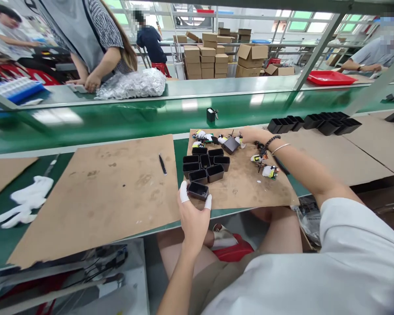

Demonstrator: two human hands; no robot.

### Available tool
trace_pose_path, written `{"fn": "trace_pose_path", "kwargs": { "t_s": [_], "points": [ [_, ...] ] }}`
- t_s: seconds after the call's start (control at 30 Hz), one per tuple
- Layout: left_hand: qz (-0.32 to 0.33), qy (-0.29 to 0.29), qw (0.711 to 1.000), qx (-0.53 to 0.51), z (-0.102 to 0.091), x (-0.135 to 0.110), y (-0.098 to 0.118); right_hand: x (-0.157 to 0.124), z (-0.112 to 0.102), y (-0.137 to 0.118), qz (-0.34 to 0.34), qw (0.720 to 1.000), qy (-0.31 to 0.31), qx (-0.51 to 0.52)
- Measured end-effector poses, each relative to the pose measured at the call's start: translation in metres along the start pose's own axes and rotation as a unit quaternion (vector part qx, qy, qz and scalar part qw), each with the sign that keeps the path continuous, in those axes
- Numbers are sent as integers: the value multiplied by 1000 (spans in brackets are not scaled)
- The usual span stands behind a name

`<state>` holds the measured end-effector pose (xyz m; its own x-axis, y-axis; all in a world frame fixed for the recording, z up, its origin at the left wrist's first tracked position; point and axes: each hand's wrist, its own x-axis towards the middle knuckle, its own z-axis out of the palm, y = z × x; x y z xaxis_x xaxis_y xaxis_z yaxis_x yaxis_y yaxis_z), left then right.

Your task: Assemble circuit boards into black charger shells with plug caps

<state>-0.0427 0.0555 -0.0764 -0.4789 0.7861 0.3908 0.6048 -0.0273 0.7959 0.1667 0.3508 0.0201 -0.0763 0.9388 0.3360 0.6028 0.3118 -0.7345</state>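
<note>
Cases (205,162) on cardbd (243,190), pen (162,164) to L.

A factory assembly floor.
From here I see people (150,43) at long green tables (0,243), brown cartons (193,59) stacked beyond, and batches of black cases (216,173) and wired parts (269,171) on cardboard (246,194).

The view is bright, windows (298,26) glow behind, glare whitens the green surface (134,118), and edges stretch.
</note>
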Motion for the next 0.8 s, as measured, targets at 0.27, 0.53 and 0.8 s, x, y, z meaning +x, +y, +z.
{"fn": "trace_pose_path", "kwargs": {
  "t_s": [0.27, 0.53, 0.8],
  "points": [
    [-13, -59, 995, -77, -11, -1, -5, -9, -40, -11, 121, 975, -180, -55],
    [4, -64, 994, -87, -2, -12, 8, -109, -72, -3, 140, 923, -133, 332],
    [17, -108, 990, 85, 30, -19, 34, -227, -47, -16, 185, 845, -72, 497]
  ]
}}
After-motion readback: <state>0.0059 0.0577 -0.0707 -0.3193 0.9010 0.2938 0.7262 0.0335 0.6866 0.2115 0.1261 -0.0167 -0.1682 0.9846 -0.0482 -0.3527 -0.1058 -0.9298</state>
